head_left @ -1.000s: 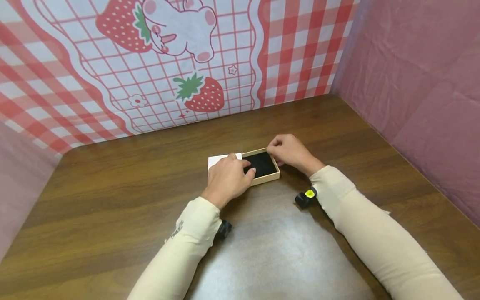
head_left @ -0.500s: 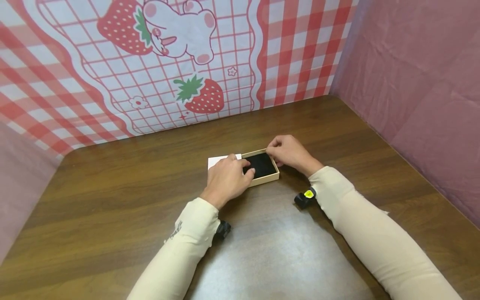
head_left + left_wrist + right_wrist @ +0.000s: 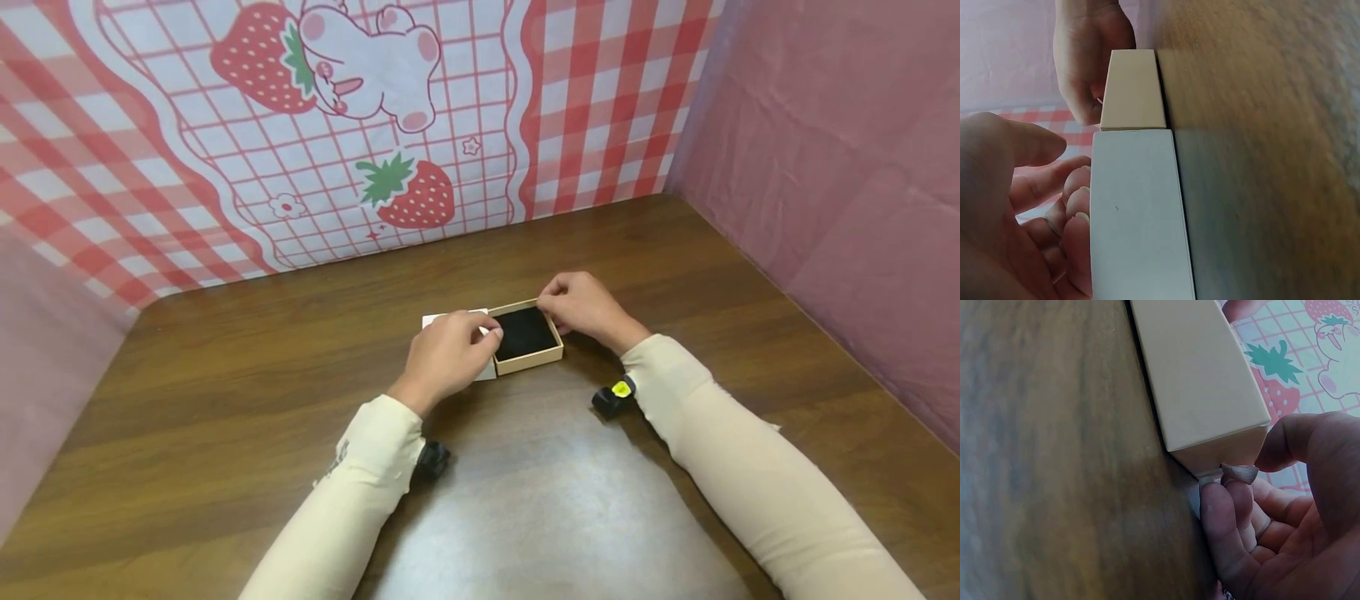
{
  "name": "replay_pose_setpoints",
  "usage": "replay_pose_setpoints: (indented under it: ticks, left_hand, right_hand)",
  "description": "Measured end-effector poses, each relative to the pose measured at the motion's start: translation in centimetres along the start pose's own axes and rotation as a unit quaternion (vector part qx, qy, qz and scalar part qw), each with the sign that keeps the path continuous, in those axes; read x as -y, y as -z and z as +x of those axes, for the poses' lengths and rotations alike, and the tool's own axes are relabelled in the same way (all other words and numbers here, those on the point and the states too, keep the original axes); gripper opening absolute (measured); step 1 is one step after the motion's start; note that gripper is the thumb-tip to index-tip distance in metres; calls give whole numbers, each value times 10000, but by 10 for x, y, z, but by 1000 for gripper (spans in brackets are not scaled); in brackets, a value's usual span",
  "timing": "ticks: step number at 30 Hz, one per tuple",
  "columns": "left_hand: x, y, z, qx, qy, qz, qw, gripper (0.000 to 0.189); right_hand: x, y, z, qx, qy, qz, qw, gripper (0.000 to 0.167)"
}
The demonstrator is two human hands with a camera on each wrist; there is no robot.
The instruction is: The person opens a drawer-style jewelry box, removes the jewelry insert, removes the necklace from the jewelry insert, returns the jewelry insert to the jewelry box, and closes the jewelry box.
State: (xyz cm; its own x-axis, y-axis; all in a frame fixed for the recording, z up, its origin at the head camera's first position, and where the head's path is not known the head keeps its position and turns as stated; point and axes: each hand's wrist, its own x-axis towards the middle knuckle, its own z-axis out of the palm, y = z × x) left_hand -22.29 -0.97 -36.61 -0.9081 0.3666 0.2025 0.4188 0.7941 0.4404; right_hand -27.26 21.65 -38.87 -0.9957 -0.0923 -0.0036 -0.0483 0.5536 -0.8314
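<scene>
A shallow drawer box lies on the table, its tan card tray [image 3: 529, 361] pulled out to the right of the white sleeve [image 3: 1138, 212]. Black padding or cloth [image 3: 527, 335] fills most of the tray. My left hand [image 3: 448, 354] is over the sleeve, fingertips resting at its top in the left wrist view and thumb standing off. At the tray's far right end, my right hand [image 3: 583, 305] grips the end wall. By those fingers in the right wrist view, a small brownish tab [image 3: 1239, 473] sticks out. What lies under the black layer is hidden.
The brown wooden table [image 3: 247, 400] extends around the box. A strawberry-patterned cloth [image 3: 420, 200] hangs behind it, and a pink cloth [image 3: 825, 167] hangs along the right side. Small black cameras are strapped to both wrists.
My left hand has shifted slightly left, its thumb and index finger drawing back from over the tray, so more of the black layer shows. The right hand stays at the tray's end.
</scene>
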Motion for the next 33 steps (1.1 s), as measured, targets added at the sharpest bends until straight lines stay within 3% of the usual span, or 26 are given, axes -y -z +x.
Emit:
replay_pose_setpoints:
  ticks: [14, 33]
  left_hand:
    - [7, 5, -6, -410, -249, -207, 9986, 23]
    - [28, 21, -18, -347, -272, -74, 9990, 22]
  right_hand:
    - [-1, 2, -1, 25, -18, 17, 10000, 20]
    - [-3, 1, 0, 32, 116, -62, 9999, 20]
